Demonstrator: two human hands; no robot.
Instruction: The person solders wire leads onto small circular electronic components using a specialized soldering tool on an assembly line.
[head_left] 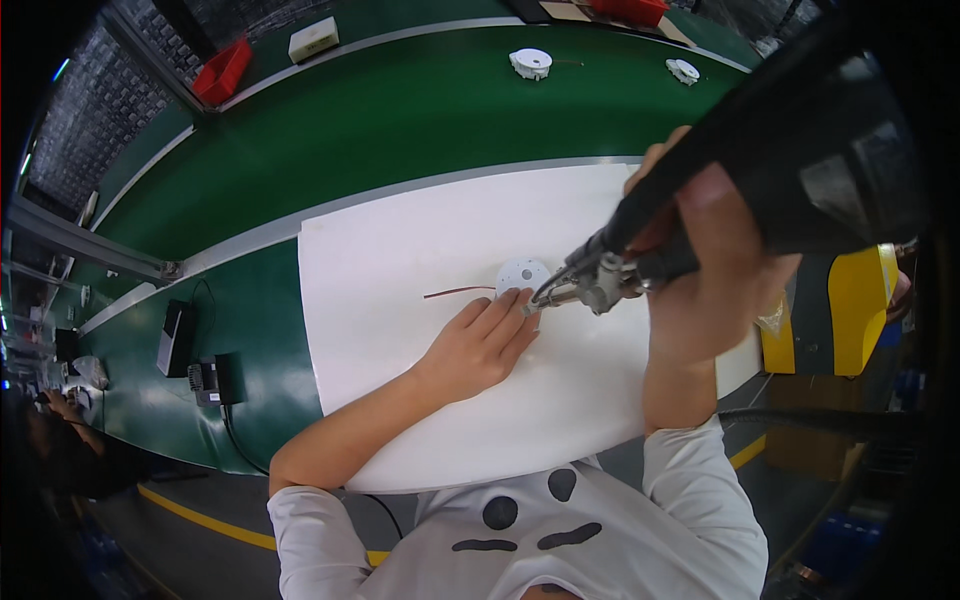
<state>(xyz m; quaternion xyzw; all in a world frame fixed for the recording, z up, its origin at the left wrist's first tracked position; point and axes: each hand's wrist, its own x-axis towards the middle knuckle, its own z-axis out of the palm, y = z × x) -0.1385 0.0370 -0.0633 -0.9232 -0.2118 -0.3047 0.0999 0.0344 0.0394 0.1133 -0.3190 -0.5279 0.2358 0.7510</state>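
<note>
My left hand (pixel 485 345) has its fingers pressed together on the near edge of a white round plastic part (pixel 522 273) with a hole in its middle. A thin reddish-brown wire (pixel 458 292) runs out of that part to the left. In my right hand (pixel 715 270) is a large black handheld tool (pixel 790 150), its metal nose (pixel 600 285) slanting down to the left. It looks like a powered screwdriver. The nose tip is at the part's near right edge, beside my left fingertips; whether it touches is hidden.
Under the work lies a white sheet (pixel 390 240) on the green bench. Two white round parts (pixel 531 64) (pixel 683 71) rest on the far green belt (pixel 420 110). A yellow and grey machine (pixel 830 315) stands right. Black adapters (pixel 176 338) lie left, near a red bin (pixel 222 72) farther off.
</note>
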